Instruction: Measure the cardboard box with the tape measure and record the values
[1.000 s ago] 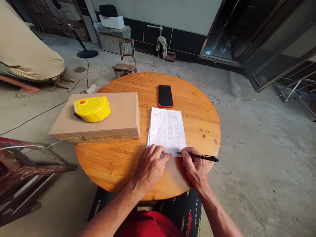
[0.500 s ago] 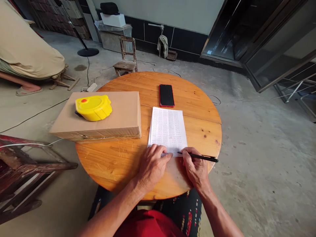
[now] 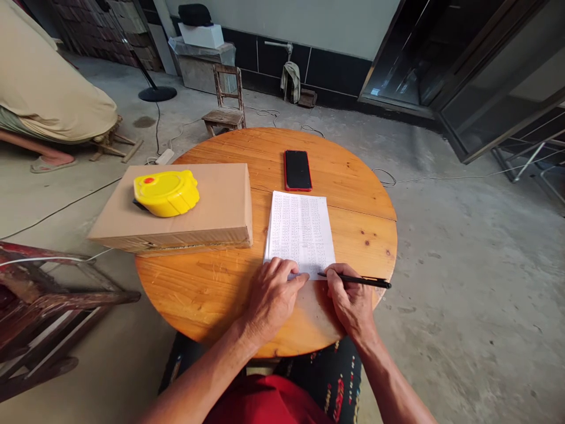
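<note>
White paper (image 3: 300,227) covered in rows of small handwritten characters lies on the round wooden table (image 3: 362,235), with at least one more sheet showing beneath its left edge. My left hand (image 3: 278,291) rests over the paper's lower left corner, fingers bent and thumb stretched to the right along the bottom edge. A black pen (image 3: 364,281) is pinched in my right hand (image 3: 351,300); its tip touches or nearly touches the paper near the lower right, and its back end points right. The writing is too small to read surely.
Left on the table is a cardboard box (image 3: 212,200) with a yellow tape measure (image 3: 168,193) on top. A red-edged phone (image 3: 298,171) lies beyond the paper. A small wooden chair (image 3: 225,106) stands behind the table, and a person's foot (image 3: 55,158) shows far left.
Almost nothing differs. Both hands keep their places, and the pen's back end has shifted very slightly.
</note>
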`<action>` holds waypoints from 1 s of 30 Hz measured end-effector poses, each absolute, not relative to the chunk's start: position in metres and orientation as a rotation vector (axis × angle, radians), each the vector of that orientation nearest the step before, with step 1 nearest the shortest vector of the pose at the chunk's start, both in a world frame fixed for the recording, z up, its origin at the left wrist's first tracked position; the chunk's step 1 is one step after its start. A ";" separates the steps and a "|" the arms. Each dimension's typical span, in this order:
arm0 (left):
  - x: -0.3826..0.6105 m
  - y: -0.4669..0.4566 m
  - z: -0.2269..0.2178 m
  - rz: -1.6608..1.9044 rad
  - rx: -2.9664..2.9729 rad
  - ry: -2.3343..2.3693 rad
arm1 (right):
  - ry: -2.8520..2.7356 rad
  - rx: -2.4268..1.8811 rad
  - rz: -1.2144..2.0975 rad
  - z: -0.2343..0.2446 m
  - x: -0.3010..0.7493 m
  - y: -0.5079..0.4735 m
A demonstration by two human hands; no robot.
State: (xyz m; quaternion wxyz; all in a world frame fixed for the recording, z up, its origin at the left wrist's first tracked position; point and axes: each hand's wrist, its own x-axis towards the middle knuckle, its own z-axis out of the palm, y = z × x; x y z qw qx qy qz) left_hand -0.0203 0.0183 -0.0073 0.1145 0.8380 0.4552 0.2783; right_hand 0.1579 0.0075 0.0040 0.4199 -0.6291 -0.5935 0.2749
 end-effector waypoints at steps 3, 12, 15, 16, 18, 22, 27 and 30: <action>-0.020 0.018 -0.007 0.809 2.463 1.340 | -1.398 -1.533 0.732 0.002 0.160 0.006; -0.022 0.019 -0.007 0.840 2.380 1.324 | -0.986 -1.345 0.808 -0.007 0.161 0.006; -0.024 0.019 -0.009 0.906 2.293 1.313 | -0.865 -1.270 0.850 -0.004 0.159 0.007; -0.024 0.019 -0.010 0.920 2.278 1.302 | -0.838 -1.260 0.858 -0.003 0.159 0.008; -0.025 0.018 -0.010 0.919 2.286 1.279 | -0.819 -1.264 0.857 -0.003 0.159 0.008; -0.024 0.018 -0.009 0.885 2.351 1.267 | -0.829 -1.256 0.847 -0.003 0.160 0.009; -0.022 0.019 -0.007 0.892 2.357 1.266 | -0.811 -1.223 0.830 -0.004 0.160 0.010; -0.024 0.021 -0.004 0.851 2.334 1.229 | -0.844 -1.253 0.796 -0.003 0.160 0.009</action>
